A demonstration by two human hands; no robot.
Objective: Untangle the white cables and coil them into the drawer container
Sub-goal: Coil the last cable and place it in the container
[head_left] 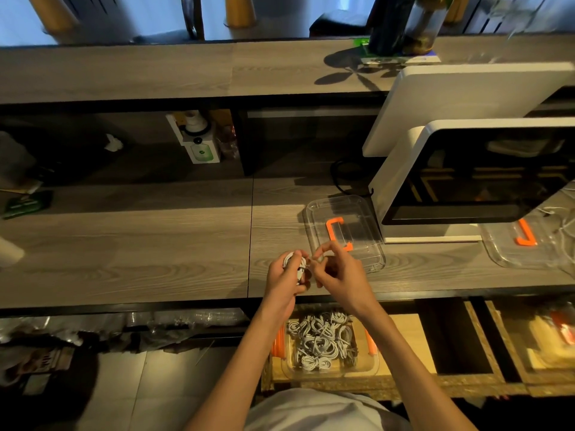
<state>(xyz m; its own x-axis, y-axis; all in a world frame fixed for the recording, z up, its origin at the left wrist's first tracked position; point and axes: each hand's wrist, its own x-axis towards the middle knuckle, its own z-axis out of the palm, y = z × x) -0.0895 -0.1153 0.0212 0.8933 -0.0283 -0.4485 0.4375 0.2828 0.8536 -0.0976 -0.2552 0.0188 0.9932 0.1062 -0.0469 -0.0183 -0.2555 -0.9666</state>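
Observation:
My left hand [284, 276] grips a small coil of white cable [295, 265] above the front part of the desk. Close beside it, my right hand [337, 272] pinches the loose end of that cable between thumb and fingertips. Below the desk edge an open drawer holds a clear container [367, 370] with orange latches. Several coiled white cables [322, 342] lie inside it, partly hidden by my forearms.
A clear lid with an orange handle [343, 231] lies on the desk just beyond my hands. A white screen device [466, 178] stands to the right, with a second clear lid [525, 244] and loose white cables [563, 222] past it. More open drawers [451, 340] sit at the lower right.

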